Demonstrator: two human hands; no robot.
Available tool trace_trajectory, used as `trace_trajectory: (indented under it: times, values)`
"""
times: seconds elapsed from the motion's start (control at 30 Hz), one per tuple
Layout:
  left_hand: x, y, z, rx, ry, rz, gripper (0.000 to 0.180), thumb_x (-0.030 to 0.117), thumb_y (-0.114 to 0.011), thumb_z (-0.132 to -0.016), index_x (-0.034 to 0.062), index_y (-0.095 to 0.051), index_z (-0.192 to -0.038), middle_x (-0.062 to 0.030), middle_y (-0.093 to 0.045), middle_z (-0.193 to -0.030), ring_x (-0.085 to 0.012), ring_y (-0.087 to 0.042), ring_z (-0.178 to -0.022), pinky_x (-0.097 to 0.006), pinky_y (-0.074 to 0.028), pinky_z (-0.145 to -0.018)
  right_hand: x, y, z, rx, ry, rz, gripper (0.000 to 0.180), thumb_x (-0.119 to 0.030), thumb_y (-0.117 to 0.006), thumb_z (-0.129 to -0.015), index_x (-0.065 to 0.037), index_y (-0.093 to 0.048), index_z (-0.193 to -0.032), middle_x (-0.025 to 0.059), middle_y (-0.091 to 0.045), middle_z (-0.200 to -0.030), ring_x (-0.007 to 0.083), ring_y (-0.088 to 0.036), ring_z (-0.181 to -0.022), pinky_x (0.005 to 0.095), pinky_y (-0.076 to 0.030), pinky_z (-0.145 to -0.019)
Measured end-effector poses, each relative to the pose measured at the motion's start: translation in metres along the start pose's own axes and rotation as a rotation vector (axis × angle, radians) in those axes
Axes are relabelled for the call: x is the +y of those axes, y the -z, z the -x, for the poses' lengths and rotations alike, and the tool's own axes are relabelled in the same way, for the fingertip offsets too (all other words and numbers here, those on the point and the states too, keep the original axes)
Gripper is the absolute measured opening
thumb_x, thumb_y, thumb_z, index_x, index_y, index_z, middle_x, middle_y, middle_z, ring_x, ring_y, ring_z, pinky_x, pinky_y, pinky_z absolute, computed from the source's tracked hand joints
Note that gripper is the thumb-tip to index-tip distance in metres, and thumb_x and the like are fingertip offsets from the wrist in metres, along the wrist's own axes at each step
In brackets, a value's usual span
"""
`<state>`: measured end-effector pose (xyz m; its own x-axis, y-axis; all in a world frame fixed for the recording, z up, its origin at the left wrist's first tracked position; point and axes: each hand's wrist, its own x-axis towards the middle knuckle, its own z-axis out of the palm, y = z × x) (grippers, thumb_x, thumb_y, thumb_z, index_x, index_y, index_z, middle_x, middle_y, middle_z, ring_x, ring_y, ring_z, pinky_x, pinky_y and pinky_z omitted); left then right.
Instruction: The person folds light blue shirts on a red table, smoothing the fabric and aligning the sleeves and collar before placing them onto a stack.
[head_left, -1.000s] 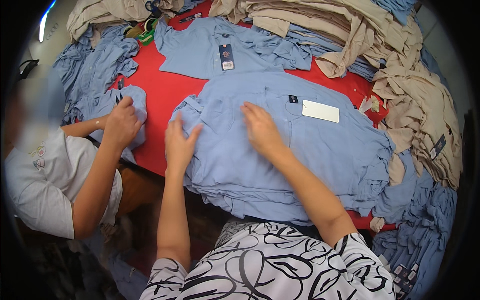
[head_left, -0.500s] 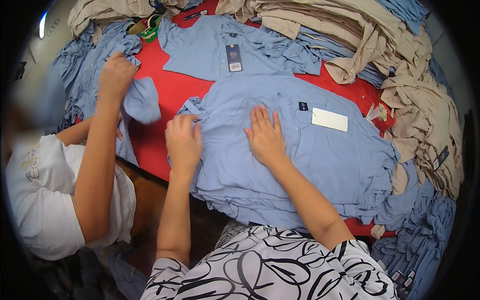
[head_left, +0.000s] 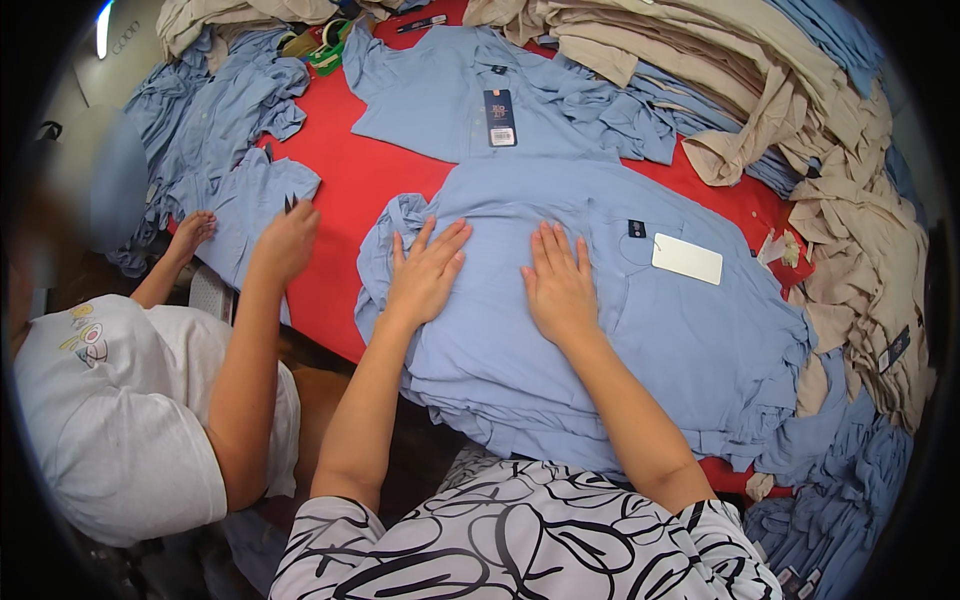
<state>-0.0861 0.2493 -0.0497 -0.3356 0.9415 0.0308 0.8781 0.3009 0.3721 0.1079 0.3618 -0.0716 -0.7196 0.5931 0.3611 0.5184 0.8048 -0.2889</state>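
A stack of light blue shirts (head_left: 640,350) lies on the red table (head_left: 350,180) in front of me. My left hand (head_left: 425,270) rests flat on the top shirt's left part, fingers spread. My right hand (head_left: 560,285) lies flat beside it, near the middle of the shirt. A white tag (head_left: 687,259) and a small dark label (head_left: 637,228) sit on the shirt to the right of my hands. Neither hand holds anything.
Another blue shirt with a dark hang tag (head_left: 498,118) lies spread farther back. Beige garments (head_left: 790,110) pile up at the back right. At my left a person in a white top (head_left: 110,420) handles a blue shirt (head_left: 245,215). More blue garments hang at the lower right (head_left: 850,480).
My two hands have moved closer together and now lie flat side by side on the top shirt. The person's hand at the left has come down from the raised shirt to the table.
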Motion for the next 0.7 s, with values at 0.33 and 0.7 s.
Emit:
trace_trajectory:
  times: [0.33, 0.7]
  values:
    - [-0.005, 0.010, 0.003, -0.076, -0.117, 0.024, 0.113, 0.073, -0.071, -0.059, 0.0113, -0.036, -0.147, -0.0053, -0.031, -0.155, -0.0321, -0.011, -0.147, -0.062, 0.001, -0.114, -0.007, 0.004, -0.006, -0.006, -0.031, 0.032, 0.083, -0.050, -0.066, -0.082, 0.010, -0.044, -0.134, 0.0231, -0.038, -0.147, 0.0360, -0.032, -0.139, 0.0509, -0.020, -0.114]
    - [-0.004, 0.013, 0.004, -0.057, -0.155, 0.026, 0.117, 0.073, -0.073, -0.057, 0.0086, -0.035, -0.147, -0.0084, -0.029, -0.155, -0.0348, -0.008, -0.147, -0.063, 0.001, -0.113, -0.003, -0.004, -0.011, 0.036, -0.071, -0.041, 0.051, -0.029, -0.060, -0.090, 0.003, -0.051, -0.129, 0.0194, -0.044, -0.142, 0.0362, -0.035, -0.136, 0.0539, -0.024, -0.112]
